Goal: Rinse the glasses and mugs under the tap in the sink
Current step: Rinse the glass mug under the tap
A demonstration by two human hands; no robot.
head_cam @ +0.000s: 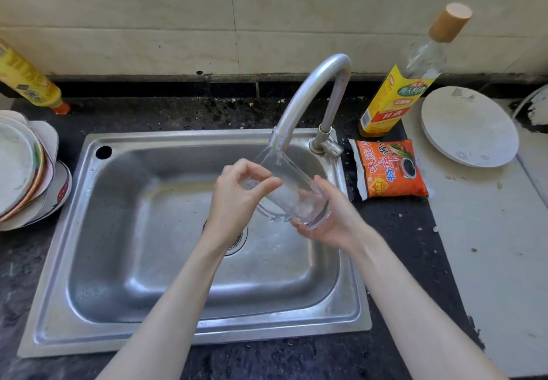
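Observation:
A clear glass mug (292, 191) with a handle is tilted over the steel sink (74, 222), its mouth up under the spout of the curved metal tap (308, 92). A thin stream of water runs from the spout into it. My right hand (329, 222) cups the mug's thick base from below. My left hand (240, 198) pinches the mug's side near the rim with thumb and fingers. The handle hangs on the lower side between my hands.
A stack of plates (26, 169) and a yellow bottle (28, 80) are left of the sink. A yellow-labelled bottle (394, 95), an orange sauce packet (390, 167) and a white plate (468, 126) sit to the right. The drain (237, 240) lies under my left wrist.

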